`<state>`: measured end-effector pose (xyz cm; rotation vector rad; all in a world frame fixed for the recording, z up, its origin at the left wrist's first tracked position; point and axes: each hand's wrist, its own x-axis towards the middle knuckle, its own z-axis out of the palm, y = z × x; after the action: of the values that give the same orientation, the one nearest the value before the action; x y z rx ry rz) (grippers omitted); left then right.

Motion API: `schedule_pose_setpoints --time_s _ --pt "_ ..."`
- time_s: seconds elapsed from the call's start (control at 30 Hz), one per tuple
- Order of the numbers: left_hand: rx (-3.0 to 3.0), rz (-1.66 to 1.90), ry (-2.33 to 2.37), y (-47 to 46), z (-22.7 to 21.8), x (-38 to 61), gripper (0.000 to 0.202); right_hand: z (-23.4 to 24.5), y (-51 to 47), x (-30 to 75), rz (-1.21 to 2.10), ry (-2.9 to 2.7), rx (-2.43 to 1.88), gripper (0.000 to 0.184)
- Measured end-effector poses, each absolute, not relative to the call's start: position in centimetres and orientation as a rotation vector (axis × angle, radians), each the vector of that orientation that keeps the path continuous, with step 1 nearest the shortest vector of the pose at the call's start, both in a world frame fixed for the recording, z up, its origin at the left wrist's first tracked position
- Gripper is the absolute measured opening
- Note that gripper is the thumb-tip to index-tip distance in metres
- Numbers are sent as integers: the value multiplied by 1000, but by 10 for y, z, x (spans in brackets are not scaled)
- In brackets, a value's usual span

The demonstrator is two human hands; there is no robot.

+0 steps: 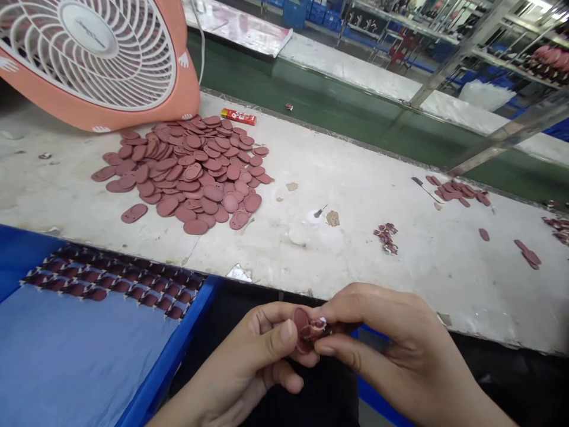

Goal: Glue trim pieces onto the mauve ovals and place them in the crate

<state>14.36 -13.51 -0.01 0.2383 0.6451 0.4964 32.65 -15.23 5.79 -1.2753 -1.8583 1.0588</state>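
Observation:
Between thumb and fingers, my left hand [267, 350] grips a reddish-brown oval piece [301, 323], held upright in front of my lap. My right hand [382, 338] pinches a small dark part with a pale tip [319, 324] against that oval piece. The two parts touch, but the fingers hide how they join. Beyond the hands, a large heap of similar oval pieces [191, 172] lies on the white worktable [284, 261]. A small cluster of dark parts [386, 238] rests on the table to the right.
An orange fan [186, 77] stands at the back left. A blue tray [146, 379] with rows of finished-looking dark parts [111, 276] sits at lower left. A red-yellow tube [239, 116] lies behind the heap. More oval pieces [457, 191] are at right, near a metal post [498, 139].

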Motion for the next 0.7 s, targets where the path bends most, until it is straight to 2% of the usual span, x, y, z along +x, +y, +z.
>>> schedule_pose_setpoints --time_s 0.7 --pt "212 524 659 -137 1 146 27 55 -153 322 1031 -1779 -1341 10"
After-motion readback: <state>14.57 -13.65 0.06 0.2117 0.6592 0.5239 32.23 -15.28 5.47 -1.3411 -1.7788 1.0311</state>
